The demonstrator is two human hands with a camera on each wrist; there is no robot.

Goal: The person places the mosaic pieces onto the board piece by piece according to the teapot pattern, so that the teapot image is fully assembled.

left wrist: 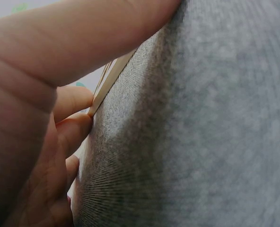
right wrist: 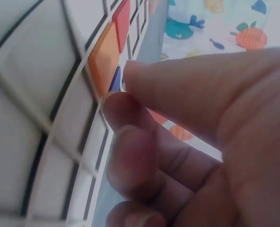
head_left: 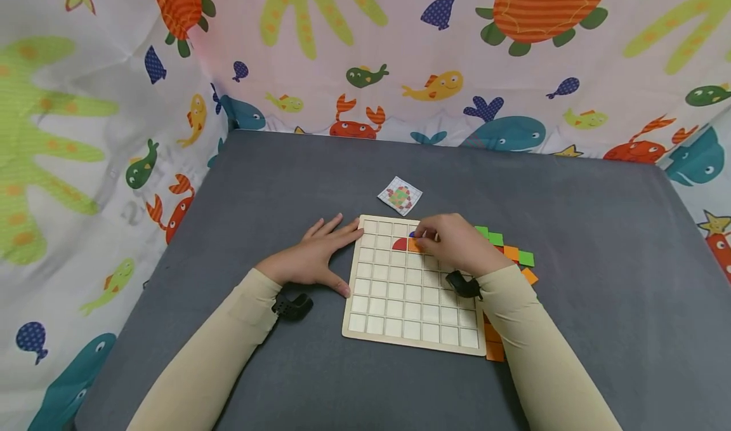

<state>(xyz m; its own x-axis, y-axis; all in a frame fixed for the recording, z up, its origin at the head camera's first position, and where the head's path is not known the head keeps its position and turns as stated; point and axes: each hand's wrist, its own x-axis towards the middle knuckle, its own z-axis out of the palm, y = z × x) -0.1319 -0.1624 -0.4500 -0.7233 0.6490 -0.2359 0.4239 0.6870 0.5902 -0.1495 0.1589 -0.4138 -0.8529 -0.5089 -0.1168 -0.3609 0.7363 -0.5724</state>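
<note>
A square wooden grid board (head_left: 388,307) lies on the grey table. My left hand (head_left: 314,256) is spread along its left side, fingertips at the upper edge and thumb lower down. Over the upper part of the board, my right hand (head_left: 457,244) pinches a small blue tile (right wrist: 115,80) between thumb and curled fingers, which hide much of it. Right beside that tile, an orange tile (head_left: 415,245) sits in a cell. To its left is a red, round-edged tile (head_left: 400,244). Most other visible cells show bare wood.
Green tiles (head_left: 495,239) and orange tiles (head_left: 529,276) lie beyond the board's right edge, partly under the right arm. More orange tiles (head_left: 495,351) are at its lower right. A pattern card (head_left: 400,196) lies behind the board. A curtain with sea animals (head_left: 388,113) surrounds the table.
</note>
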